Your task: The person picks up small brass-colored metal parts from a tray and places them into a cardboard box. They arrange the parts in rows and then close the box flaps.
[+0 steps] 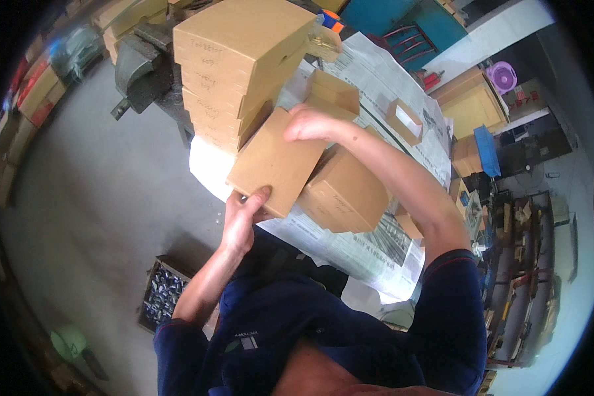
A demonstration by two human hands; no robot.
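A brown cardboard box or lid [277,161] lies tilted between my hands, its flat face up. My left hand [245,218] grips its near edge, the thumb on top. My right hand [309,123] is curled over its far corner; the fingertips are partly hidden, so its hold is unclear. To the left, close beside it, rises a tall stack of cardboard boxes [213,84] with handwriting on their sides. Right of the held piece stand more closed boxes [346,193]. An open cardboard box [334,91] sits just beyond my right hand.
Newspaper [376,252] covers the table. A small open box [404,121] lies on it at the right. A metal bench vise [141,69] stands behind the stack at the left. On the floor is a crate [164,292] of small metal parts.
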